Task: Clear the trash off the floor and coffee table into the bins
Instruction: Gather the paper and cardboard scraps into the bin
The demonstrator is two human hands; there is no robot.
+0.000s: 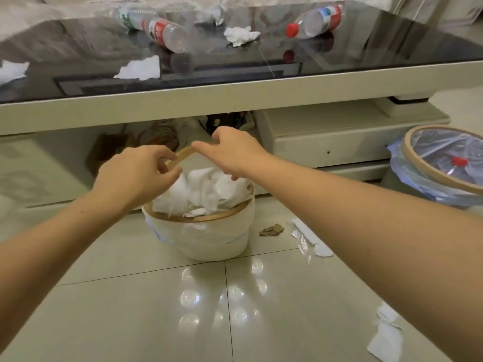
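A white bin [209, 239] with a tan wooden rim brims with white tissues [206, 190] on glossy cream floor tiles [156, 309]. On the far black glass coffee table [366, 56], clear bottles carry red labels; the right one [316, 20] has a red cap. At right, a second bin [418, 178] wears a pale blue liner.

Pretty bright, soft indoor light; ceiling lamps glare off the glossy floor [209, 296], the far worktop [235, 100] edge looks blurry, wide-angle bends everything.
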